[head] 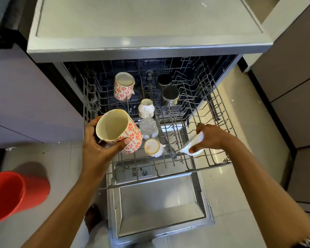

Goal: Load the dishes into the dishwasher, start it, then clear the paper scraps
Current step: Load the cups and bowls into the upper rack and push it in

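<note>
My left hand (pixel 98 149) grips a cream mug with red flowers (pixel 120 131), tilted with its mouth toward me, over the left front of the pulled-out upper rack (pixel 209 163). My right hand (pixel 208 136) holds a small white dish (pixel 193 144) on edge among the rack's right-hand tines. In the rack lie a second flowered mug (pixel 123 88), two dark steel cups (pixel 170 94), a small white cup (pixel 146 108), a clear glass (pixel 148 127) and a gold-rimmed white cup (pixel 153 147). The dishwasher door (pixel 161 203) hangs open below.
A grey countertop (pixel 141 24) spans the top, with a tiny paper scrap (pixel 203 4) on it. A red bucket (pixel 14 194) stands on the tiled floor at the left. Cabinets flank both sides. My foot (pixel 91 217) is beside the door's left edge.
</note>
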{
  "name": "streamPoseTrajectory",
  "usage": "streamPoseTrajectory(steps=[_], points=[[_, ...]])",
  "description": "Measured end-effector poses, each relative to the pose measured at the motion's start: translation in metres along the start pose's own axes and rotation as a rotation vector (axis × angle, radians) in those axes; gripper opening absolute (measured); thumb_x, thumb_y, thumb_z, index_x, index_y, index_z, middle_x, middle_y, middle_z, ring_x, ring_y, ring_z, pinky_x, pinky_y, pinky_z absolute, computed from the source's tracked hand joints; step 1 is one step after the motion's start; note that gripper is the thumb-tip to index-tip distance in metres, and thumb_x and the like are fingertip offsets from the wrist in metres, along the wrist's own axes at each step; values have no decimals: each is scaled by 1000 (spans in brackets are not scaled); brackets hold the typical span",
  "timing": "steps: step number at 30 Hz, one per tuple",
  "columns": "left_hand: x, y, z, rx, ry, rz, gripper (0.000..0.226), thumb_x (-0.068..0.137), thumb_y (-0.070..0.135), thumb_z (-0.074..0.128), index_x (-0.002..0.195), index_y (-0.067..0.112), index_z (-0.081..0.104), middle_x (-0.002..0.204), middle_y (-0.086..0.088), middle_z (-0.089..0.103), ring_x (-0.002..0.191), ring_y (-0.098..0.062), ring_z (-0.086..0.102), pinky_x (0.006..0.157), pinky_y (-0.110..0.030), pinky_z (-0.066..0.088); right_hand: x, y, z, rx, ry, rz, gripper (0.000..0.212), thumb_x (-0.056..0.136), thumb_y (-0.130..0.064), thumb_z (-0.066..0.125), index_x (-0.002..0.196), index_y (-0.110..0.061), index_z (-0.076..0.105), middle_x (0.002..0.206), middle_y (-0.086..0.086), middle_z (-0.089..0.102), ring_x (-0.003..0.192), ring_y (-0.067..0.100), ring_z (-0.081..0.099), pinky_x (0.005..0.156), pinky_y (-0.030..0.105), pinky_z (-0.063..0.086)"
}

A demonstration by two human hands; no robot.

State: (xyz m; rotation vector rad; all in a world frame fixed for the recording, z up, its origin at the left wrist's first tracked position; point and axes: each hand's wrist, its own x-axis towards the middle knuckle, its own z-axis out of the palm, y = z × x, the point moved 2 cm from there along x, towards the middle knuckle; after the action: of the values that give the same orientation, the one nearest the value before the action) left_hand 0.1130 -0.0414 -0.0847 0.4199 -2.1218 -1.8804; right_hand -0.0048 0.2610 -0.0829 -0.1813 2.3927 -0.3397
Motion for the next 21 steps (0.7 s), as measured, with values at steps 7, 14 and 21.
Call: streamPoseTrajectory(steps=[7,14,21], points=[[1,-12,0,-33,17,-36,90,45,58,83,123,34,44,118,15,55,105,2,57,80,-16,54,43,-31,13,-330,-155,94,95,62,-47,81,139,-16,35,135,10,50,116,29,52,83,33,50],[-1,-23,-3,-45,33,-57,90,44,52,82,124,32,45,112,20,57,103,4,58,79,-15,54,62,-42,16,-312,-153,107,109,61,-52,80,147,-22,20,147,8,38,127,31,45,96,38,47],[1,-30,-6,-44,27,-61,84,48,45,83,121,36,44,110,25,56,102,6,57,76,-13,53,62,-24,31,-90,-55,106,90,66,-42,79,140,-28,30,133,11,50,115,32,51,85,38,53]])
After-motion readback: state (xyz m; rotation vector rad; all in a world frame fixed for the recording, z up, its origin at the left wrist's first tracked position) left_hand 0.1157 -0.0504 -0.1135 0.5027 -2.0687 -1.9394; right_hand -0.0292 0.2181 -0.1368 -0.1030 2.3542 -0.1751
